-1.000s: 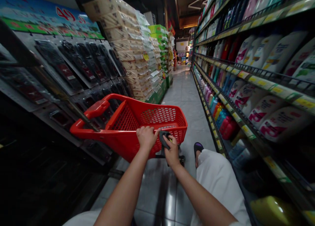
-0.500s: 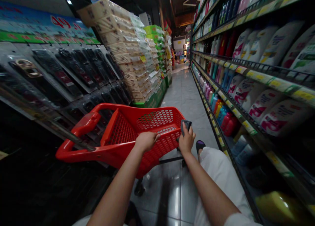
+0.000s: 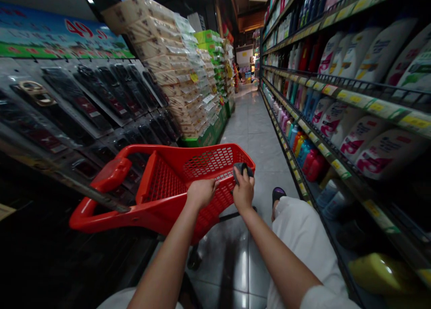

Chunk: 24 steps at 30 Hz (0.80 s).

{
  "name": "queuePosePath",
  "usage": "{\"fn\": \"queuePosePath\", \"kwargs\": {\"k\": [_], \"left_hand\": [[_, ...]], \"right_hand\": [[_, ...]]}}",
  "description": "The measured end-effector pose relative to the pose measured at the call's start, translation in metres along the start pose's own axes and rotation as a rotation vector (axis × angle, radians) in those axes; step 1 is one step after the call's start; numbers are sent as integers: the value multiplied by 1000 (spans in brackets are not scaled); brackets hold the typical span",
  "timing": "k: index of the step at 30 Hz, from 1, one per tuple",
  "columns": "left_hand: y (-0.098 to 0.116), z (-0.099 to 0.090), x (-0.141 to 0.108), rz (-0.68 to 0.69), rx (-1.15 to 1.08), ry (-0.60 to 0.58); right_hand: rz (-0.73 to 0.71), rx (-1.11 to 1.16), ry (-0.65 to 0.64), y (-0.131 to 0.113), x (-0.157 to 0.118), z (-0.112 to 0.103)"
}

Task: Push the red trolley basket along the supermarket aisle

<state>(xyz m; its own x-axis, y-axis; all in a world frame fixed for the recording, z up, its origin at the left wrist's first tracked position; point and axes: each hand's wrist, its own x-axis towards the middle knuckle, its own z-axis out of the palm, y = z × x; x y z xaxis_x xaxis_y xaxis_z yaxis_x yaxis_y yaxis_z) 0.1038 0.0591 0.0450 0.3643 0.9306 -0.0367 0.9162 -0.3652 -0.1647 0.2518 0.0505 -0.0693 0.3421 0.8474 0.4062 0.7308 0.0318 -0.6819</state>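
A red plastic shopping cart (image 3: 161, 214) with perforated sides stands in front of me, its handle to the left. My left hand (image 3: 202, 193) is closed over the near side rim of the cart, around its middle. Farther right along that rim, near the cart's front corner, my right hand (image 3: 244, 191) holds a dark grey cloth (image 3: 239, 170) against the rim. Part of the cloth shows above the fingers. The cart's basket has nothing visible in it.
Shelves of bottles (image 3: 363, 140) run along the right. Packaged belts (image 3: 84, 93) hang at the left, beside stacked cartons (image 3: 175, 75). A tiled aisle (image 3: 251, 116) leads away ahead. My foot in a dark slipper (image 3: 278, 193) is right of the cart.
My right hand has moved left along the rim with the cloth, closer to my left hand. The cart has shifted slightly left in view. My left hand keeps its grip.
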Motion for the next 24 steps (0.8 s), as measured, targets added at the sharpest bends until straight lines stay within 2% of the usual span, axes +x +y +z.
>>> {"fn": "queuePosePath", "kwargs": {"k": [3,6,9,12,14,17,21,24], "left_hand": [[1,2,-1,-20,9,7],[1,2,-4,-46,19,-10],[3,1,-7,-80,21,-27],[6,-1,-6,-115,17,-32],[8,-1,-5,-134,18,-37],[10,-2,-4,-159,14,-34],[10,-2,-4,-178,6,-21],[11,-3,-3,-193,0,-33]], "right_hand": [[-183,-4,-101,-11,-19,13],[-197,14,-85,5,-26,18],[-67,123,26,40,-21,19],[201,324,191,70,-12,21],[358,477,315,80,-4,24],[376,650,410,78,14,26],[264,686,300,60,41,32],[233,682,252,54,48,44]]}}
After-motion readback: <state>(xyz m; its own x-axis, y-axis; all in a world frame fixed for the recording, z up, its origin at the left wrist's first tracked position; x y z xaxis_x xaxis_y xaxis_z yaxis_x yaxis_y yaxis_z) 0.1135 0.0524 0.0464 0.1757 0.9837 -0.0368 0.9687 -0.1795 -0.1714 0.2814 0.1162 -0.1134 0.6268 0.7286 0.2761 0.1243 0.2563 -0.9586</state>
